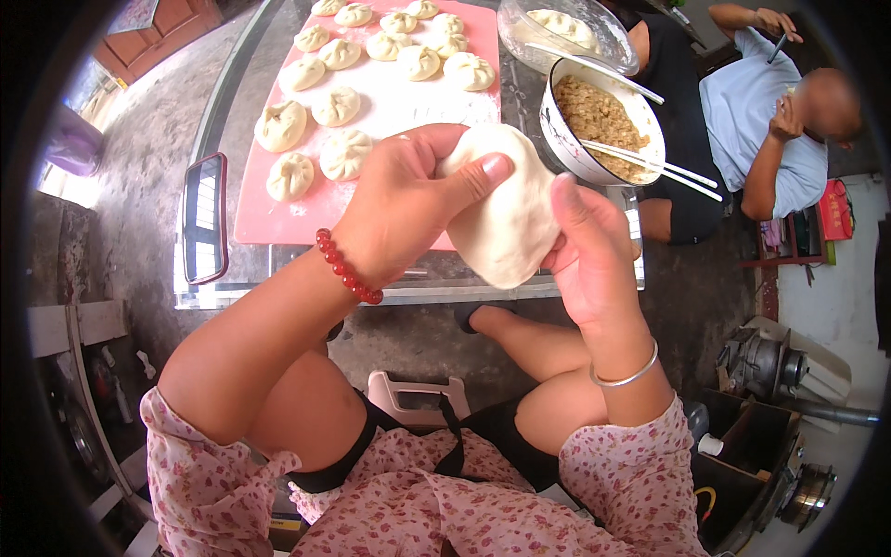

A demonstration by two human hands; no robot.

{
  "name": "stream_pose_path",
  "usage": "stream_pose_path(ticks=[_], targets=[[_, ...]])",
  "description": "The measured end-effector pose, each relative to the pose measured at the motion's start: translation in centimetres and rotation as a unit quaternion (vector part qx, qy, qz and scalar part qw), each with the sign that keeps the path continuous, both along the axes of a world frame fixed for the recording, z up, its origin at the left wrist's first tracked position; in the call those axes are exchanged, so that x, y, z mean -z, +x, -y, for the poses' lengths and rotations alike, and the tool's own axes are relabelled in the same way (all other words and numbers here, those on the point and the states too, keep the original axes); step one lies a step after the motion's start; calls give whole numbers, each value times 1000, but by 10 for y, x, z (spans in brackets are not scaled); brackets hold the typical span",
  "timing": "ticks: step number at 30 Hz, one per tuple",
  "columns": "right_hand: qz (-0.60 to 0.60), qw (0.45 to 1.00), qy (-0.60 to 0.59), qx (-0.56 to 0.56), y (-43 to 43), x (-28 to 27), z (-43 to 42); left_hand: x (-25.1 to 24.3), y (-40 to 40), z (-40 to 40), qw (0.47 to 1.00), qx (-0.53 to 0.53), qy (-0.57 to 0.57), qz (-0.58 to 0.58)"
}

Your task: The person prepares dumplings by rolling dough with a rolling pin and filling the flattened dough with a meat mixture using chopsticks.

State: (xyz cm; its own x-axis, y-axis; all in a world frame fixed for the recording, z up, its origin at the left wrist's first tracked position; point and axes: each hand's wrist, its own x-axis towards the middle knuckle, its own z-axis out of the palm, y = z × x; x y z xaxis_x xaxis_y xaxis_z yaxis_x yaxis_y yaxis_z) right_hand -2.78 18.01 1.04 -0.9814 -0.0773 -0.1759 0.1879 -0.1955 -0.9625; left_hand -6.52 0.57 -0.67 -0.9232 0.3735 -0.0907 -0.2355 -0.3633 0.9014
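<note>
A flat, uneven round of pale dough (502, 216) hangs between my two hands, above the near right corner of a floured pink mat (390, 97). My left hand (424, 188) pinches its upper left side, the thumb lying across its face. At its right edge, my right hand (588, 237) grips it between thumb and fingers. Several pleated, filled buns (346, 154) stand on the mat. To the right, an oval white bowl (567, 146) holds minced filling (595, 115), with white chopsticks (654, 166) resting across it.
A clear plastic container (511, 31) with more dough (564, 28) stands behind the bowl. A phone (206, 219) lies at the left edge of the glass table (411, 294). Another person (759, 125) in a light blue shirt sits at the right, beyond the table.
</note>
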Motion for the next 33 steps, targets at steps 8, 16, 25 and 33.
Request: stream_pose_path(ticks=[8, 16, 25, 33], targets=[[-24, 998, -60, -16, -5, 12, -6, 0, 5, -4, 981, 51, -158, -103], [-48, 994, -54, 83, 1, 10, 7, 3, 8, -9, 940, -51, -253, -224], [62, 990, -126, 2, 1, 11, 5, 6, 8, -15, 905, -152, -243, -313], [-18, 998, 40, -34, 5, 3, -1, 4, 0, -1, 826, -107, -404, -377]])
